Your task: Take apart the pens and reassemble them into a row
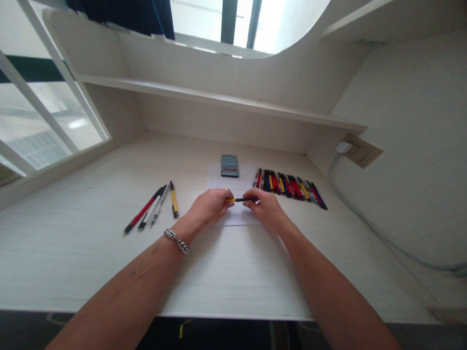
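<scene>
Between my two hands a yellow and black pen (239, 200) lies level above a white sheet of paper (237, 218). My left hand (213, 204) pinches its yellow end, and my right hand (264, 206) pinches its black end. The fingers of both hands are closed on it, so its two tips are hidden. To the right of my right hand, many pens (292, 187) in red, black, yellow, blue and white lie side by side in a row. Left of my left hand are a yellow pen (174, 199), a red pen (144, 211) and white and clear pens (152, 208).
A phone (229, 166) lies at the top of the paper. Behind it runs a low shelf (219, 100). On the right wall a white plug sits in a socket (363, 150), its grey cable (365, 221) trailing down along the desk's right side.
</scene>
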The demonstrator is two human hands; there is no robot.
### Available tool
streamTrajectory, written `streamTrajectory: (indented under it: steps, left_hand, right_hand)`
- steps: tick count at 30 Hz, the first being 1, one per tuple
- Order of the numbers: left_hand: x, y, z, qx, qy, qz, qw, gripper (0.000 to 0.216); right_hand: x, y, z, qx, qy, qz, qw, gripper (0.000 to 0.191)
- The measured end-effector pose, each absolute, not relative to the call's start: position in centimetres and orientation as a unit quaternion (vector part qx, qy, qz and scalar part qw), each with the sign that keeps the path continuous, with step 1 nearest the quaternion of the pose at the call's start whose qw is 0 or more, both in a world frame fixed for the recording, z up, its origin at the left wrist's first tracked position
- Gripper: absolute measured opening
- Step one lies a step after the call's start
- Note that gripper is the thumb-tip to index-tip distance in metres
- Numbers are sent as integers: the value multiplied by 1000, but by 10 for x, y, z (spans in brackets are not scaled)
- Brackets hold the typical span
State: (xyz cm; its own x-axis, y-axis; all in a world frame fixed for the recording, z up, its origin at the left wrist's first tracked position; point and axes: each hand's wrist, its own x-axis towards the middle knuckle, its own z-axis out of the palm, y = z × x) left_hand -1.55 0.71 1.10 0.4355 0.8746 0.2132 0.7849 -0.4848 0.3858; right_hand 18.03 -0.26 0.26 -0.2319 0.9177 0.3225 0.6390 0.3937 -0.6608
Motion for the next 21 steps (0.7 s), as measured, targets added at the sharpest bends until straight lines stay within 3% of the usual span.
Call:
streamTrajectory:
  steps: [6, 11, 17, 21]
  left_hand:
    - [-16, 5, 15, 826, 505, 227, 102, 12]
    - [-14, 4, 16, 829, 491, 249, 99, 10]
    - [-12, 2, 13, 834, 477, 257, 101, 27]
    - [-8, -1, 14, 855, 460, 228, 72, 26]
  right_hand:
    - [184, -1, 7, -512, -722, 324, 334, 30]
    - [185, 3, 3, -516, -681, 400, 331, 54]
    - [184, 4, -2, -530, -672, 418, 305, 56]
    - [180, 2, -2, -518, -674, 423, 315, 55]
